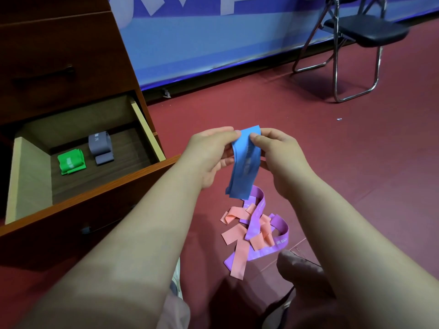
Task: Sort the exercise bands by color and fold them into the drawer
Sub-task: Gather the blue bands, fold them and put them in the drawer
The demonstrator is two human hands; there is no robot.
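We fold the blue band [244, 162] beside the open drawer [152, 129]
Our left hand [209, 153] and right hand [278, 155] each pinch its top edge, both grips closed on it, the tail hanging above the floor [332, 162]. A green band [71, 161] and a grey band [101, 148] lie folded inside; pink bands [240, 243] and purple bands [280, 238] lie tangled below. Next, we judge, the tail needs doubling up.

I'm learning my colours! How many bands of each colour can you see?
Green band: 1
Grey band: 1
Blue band: 1
Purple bands: at least 1, tangled
Pink bands: at least 1, tangled
Total: at least 5
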